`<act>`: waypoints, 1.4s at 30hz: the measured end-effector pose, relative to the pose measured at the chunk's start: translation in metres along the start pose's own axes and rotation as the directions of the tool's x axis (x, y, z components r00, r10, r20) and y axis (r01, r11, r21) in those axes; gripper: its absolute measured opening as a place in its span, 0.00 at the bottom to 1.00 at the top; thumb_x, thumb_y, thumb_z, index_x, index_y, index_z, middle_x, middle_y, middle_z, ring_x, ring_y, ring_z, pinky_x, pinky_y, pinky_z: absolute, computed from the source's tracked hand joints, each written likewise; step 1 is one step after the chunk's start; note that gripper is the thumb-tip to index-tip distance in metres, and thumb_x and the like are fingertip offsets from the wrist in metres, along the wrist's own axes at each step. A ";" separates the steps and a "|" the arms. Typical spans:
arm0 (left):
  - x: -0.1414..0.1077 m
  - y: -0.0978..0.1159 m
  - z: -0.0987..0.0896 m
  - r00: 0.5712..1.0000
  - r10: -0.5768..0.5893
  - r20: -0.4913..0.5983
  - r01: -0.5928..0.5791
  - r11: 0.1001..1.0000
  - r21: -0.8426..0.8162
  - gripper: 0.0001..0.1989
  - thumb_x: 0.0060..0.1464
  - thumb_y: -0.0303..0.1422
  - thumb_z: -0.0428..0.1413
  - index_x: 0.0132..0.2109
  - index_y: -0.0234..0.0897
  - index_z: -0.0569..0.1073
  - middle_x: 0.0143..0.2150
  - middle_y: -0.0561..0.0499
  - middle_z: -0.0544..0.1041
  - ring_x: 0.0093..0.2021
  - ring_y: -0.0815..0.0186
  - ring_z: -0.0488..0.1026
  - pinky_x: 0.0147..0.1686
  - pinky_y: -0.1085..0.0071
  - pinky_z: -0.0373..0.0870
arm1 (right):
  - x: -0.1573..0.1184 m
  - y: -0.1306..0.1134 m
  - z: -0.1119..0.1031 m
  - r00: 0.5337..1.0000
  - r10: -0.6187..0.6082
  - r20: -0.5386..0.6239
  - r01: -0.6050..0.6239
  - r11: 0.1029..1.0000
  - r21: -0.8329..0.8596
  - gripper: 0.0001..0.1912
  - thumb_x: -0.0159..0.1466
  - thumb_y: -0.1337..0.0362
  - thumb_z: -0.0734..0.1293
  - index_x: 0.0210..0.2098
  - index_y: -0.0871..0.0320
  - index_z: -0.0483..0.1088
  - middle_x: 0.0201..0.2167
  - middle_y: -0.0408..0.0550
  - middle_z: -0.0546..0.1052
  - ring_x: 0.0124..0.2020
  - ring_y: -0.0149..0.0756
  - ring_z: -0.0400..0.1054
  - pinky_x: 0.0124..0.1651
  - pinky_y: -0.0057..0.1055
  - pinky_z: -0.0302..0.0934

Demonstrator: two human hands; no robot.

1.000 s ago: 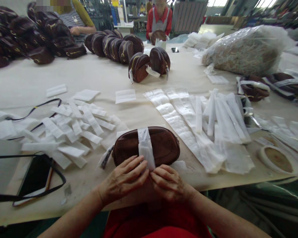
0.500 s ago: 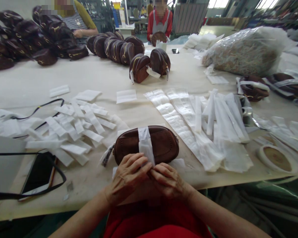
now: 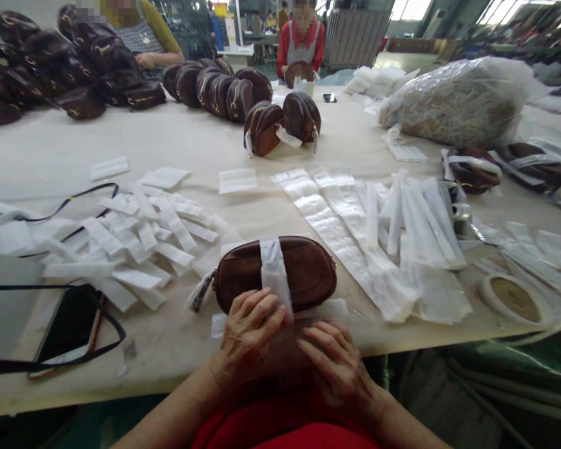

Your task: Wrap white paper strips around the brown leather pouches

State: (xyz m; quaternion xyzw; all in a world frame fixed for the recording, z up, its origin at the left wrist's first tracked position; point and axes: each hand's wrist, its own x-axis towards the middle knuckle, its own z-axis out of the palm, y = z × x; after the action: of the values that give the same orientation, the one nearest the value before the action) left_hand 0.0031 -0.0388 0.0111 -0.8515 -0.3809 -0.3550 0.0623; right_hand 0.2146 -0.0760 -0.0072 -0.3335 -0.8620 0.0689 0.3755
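Note:
A dark brown leather bag [image 3: 303, 268] lies on its side at the table's front, with a white wrapping strip [image 3: 273, 262] around its middle. At its left end hangs a tassel [image 3: 200, 292] in clear wrap. My left hand [image 3: 250, 327] is closed at the near edge of the bag, its fingers pressing on the lower end of the strip and its thumb close to them. To the right of it and apart from the bag, my right hand [image 3: 334, 358] hovers over the table edge. Its fingers are loosely bent, thumb apart, and nothing shows in them.
Left of the bag lies a heap of white foam strips [image 3: 140, 237], near a phone [image 3: 70, 324] and a black strap [image 3: 107, 321]. Rightward are long plastic sleeves [image 3: 346, 218] and a tape roll [image 3: 514, 299]. More brown bags [image 3: 219, 93] and two co-workers are farther back.
My right hand has let go of the strip and drawn back toward me and to the right, its fingers loosening. My left hand stays on the strip, and the bag has hardly moved.

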 end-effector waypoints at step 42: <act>-0.006 -0.002 0.003 0.995 0.101 -0.012 -0.099 0.991 0.094 0.09 0.58 0.24 0.52 0.46 0.33 0.72 0.43 0.45 0.77 0.51 0.60 0.71 0.51 0.60 0.68 | 0.012 -0.011 0.008 0.996 -0.068 0.060 0.076 0.986 -0.150 0.18 0.67 0.73 0.50 0.38 0.63 0.70 0.43 0.55 0.76 0.46 0.41 0.67 0.49 0.38 0.60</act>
State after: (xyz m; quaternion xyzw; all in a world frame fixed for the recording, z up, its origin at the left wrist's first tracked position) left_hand 0.0004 -0.0396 0.0050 -0.8627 -0.3534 -0.3403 0.1229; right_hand 0.1968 -0.0761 -0.0015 -0.3279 -0.8862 -0.0014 0.3274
